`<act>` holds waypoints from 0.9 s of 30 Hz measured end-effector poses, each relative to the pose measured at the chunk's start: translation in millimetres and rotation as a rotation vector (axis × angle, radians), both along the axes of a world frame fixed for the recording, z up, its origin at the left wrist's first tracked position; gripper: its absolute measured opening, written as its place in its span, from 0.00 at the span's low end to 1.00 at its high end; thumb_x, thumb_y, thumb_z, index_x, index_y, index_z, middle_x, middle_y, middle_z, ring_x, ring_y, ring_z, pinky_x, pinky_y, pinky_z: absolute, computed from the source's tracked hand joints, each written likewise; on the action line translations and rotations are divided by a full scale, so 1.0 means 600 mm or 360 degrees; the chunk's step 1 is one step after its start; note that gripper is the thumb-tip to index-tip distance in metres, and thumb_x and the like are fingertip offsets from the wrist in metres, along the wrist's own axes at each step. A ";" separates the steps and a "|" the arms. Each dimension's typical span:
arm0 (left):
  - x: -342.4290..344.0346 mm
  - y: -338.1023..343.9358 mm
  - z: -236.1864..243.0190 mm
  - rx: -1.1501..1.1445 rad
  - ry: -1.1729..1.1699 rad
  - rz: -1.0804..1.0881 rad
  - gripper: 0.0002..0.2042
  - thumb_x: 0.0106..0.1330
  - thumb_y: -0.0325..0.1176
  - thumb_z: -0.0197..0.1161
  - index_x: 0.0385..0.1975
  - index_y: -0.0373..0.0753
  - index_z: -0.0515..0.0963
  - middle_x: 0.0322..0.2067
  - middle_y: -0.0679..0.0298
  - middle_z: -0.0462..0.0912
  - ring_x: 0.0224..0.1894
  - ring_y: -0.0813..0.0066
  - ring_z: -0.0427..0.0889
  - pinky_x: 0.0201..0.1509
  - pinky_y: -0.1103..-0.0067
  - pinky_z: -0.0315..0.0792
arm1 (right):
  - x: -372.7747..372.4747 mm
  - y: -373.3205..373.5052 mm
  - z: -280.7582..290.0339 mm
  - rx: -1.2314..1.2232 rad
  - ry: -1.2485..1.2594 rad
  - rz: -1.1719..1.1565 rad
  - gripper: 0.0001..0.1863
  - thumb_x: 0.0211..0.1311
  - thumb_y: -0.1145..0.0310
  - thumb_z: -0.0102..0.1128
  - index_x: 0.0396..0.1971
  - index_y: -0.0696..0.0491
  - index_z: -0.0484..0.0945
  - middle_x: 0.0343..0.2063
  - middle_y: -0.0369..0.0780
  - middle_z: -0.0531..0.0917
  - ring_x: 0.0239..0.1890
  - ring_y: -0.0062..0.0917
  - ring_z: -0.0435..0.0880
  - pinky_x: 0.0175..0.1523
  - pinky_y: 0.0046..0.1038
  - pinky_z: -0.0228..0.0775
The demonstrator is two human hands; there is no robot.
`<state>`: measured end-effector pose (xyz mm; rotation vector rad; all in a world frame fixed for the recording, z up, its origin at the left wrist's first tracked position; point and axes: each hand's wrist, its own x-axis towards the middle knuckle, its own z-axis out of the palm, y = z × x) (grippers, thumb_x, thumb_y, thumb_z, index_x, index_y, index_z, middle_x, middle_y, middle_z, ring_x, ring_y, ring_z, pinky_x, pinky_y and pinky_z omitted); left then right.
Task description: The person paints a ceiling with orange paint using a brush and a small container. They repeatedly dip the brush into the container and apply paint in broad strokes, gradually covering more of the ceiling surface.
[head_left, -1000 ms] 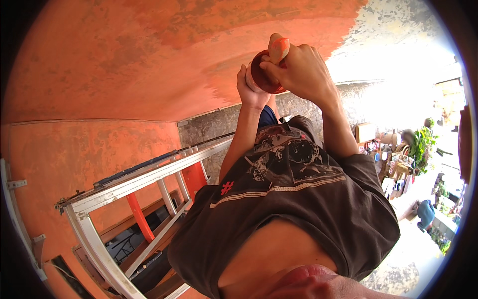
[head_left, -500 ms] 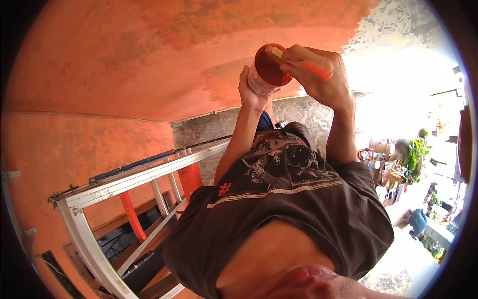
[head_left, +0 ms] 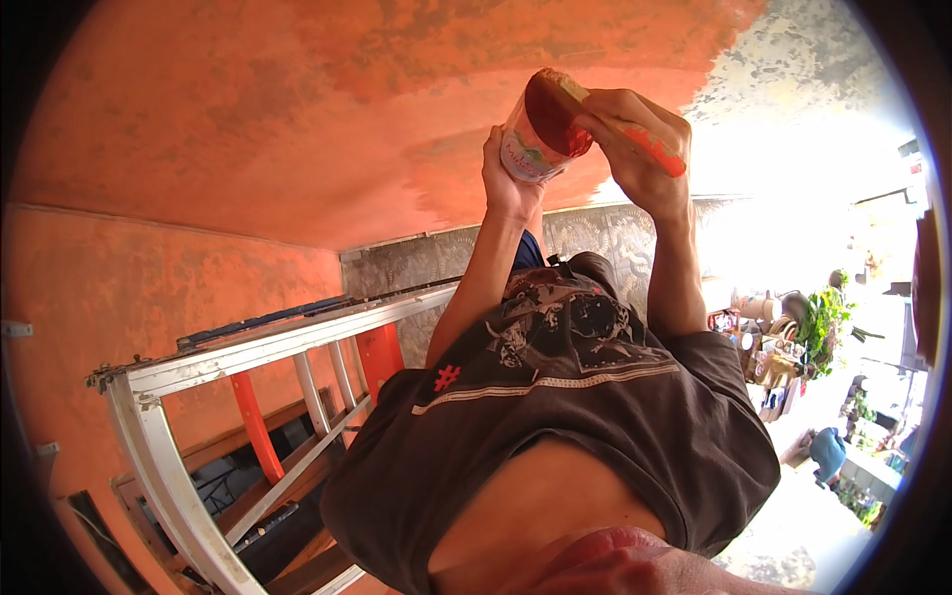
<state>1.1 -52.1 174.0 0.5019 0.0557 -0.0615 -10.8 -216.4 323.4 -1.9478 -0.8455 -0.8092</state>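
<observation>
My left hand (head_left: 506,193) is wrapped round the side of a paint container (head_left: 526,156), which is tilted so that its mouth faces right. Dark red-orange colour shows inside it. A paintbrush (head_left: 572,91) is gripped in my right hand (head_left: 656,190), its tip at the container's upper rim. Orange paint is smeared along the rear part of the brush. Beyond both hands spreads a wall (head_left: 416,89), coated in patchy orange, with a bare grey-white mottled area (head_left: 793,69) at the upper right.
A white metal ladder (head_left: 297,339) stands close on my left, with orange-red bars behind it. Low on the wall runs a grey patterned strip (head_left: 397,260). Pots and green plants (head_left: 821,322) are in the bright area at right.
The brush has moved up and outward from inside the container to its rim. The container has tilted further, showing more of its side. Both hands have shifted slightly right.
</observation>
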 end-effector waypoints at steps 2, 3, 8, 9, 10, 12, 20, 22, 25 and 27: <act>-0.002 -0.001 0.007 0.0017 0.0022 0.0018 0.30 0.74 0.62 0.43 0.62 0.45 0.71 0.53 0.61 0.80 0.50 0.64 0.81 0.41 0.63 0.74 | 0.000 0.000 -0.001 -0.0025 -0.0039 -0.0033 0.06 0.56 0.75 0.73 0.33 0.56 0.84 0.27 0.39 0.87 0.25 0.28 0.86 0.29 0.27 0.75; -0.003 -0.001 0.010 0.0032 0.0022 0.0027 0.30 0.74 0.62 0.43 0.62 0.45 0.71 0.53 0.61 0.80 0.50 0.64 0.81 0.41 0.63 0.74 | -0.001 0.002 -0.001 0.0031 -0.0012 -0.0026 0.06 0.57 0.75 0.72 0.33 0.56 0.84 0.27 0.39 0.87 0.25 0.28 0.86 0.29 0.26 0.75; -0.004 -0.003 0.013 0.0062 0.0009 0.0035 0.30 0.74 0.61 0.43 0.62 0.44 0.70 0.53 0.60 0.80 0.50 0.64 0.80 0.40 0.64 0.74 | -0.005 0.006 -0.005 0.0192 0.0086 -0.0065 0.05 0.59 0.74 0.71 0.33 0.57 0.84 0.28 0.39 0.87 0.25 0.27 0.86 0.29 0.25 0.76; -0.004 -0.002 0.011 0.0049 -0.0002 0.0020 0.30 0.75 0.61 0.43 0.62 0.44 0.70 0.53 0.60 0.80 0.51 0.64 0.80 0.41 0.64 0.75 | -0.005 0.006 -0.006 0.0196 0.0084 -0.0062 0.05 0.59 0.74 0.71 0.33 0.57 0.84 0.28 0.38 0.87 0.25 0.27 0.87 0.29 0.25 0.76; -0.004 -0.001 0.008 0.0036 -0.0013 0.0004 0.30 0.75 0.61 0.43 0.62 0.43 0.70 0.53 0.60 0.80 0.51 0.64 0.81 0.41 0.64 0.75 | -0.004 0.007 -0.008 0.0200 0.0082 -0.0059 0.05 0.59 0.74 0.71 0.33 0.57 0.84 0.28 0.38 0.87 0.25 0.27 0.87 0.29 0.25 0.76; -0.005 -0.001 0.006 0.0033 -0.0021 -0.0004 0.30 0.75 0.61 0.43 0.62 0.43 0.70 0.54 0.60 0.80 0.51 0.63 0.81 0.41 0.65 0.75 | -0.003 0.008 -0.010 0.0219 0.0097 -0.0064 0.05 0.60 0.74 0.70 0.33 0.57 0.84 0.28 0.38 0.87 0.26 0.27 0.87 0.29 0.25 0.76; -0.013 0.011 -0.013 -0.0014 -0.0094 -0.0040 0.29 0.76 0.58 0.46 0.65 0.41 0.70 0.62 0.58 0.77 0.61 0.58 0.78 0.53 0.53 0.78 | 0.001 0.009 -0.019 0.0553 0.0497 -0.0068 0.04 0.62 0.74 0.69 0.33 0.57 0.83 0.25 0.35 0.85 0.22 0.18 0.79 0.26 0.22 0.68; -0.013 0.015 -0.018 0.0009 -0.0039 -0.0002 0.30 0.76 0.59 0.45 0.65 0.41 0.70 0.62 0.58 0.76 0.62 0.59 0.77 0.55 0.55 0.78 | 0.005 0.006 -0.022 0.0743 0.0727 0.0025 0.05 0.63 0.73 0.69 0.32 0.57 0.82 0.22 0.33 0.82 0.22 0.14 0.75 0.26 0.21 0.64; -0.011 0.012 -0.019 -0.0001 -0.0010 0.0001 0.31 0.76 0.59 0.45 0.66 0.41 0.69 0.62 0.58 0.76 0.63 0.60 0.77 0.59 0.58 0.77 | 0.004 -0.001 -0.026 0.0878 0.1179 0.0090 0.09 0.64 0.67 0.69 0.31 0.57 0.81 0.20 0.30 0.77 0.21 0.10 0.68 0.25 0.19 0.57; -0.011 0.008 -0.018 0.0028 0.0015 0.0008 0.31 0.75 0.60 0.45 0.64 0.42 0.70 0.59 0.58 0.77 0.58 0.61 0.78 0.52 0.61 0.76 | 0.004 0.001 -0.036 0.0936 0.1260 0.0131 0.10 0.64 0.65 0.69 0.31 0.56 0.81 0.18 0.29 0.75 0.20 0.10 0.66 0.25 0.19 0.54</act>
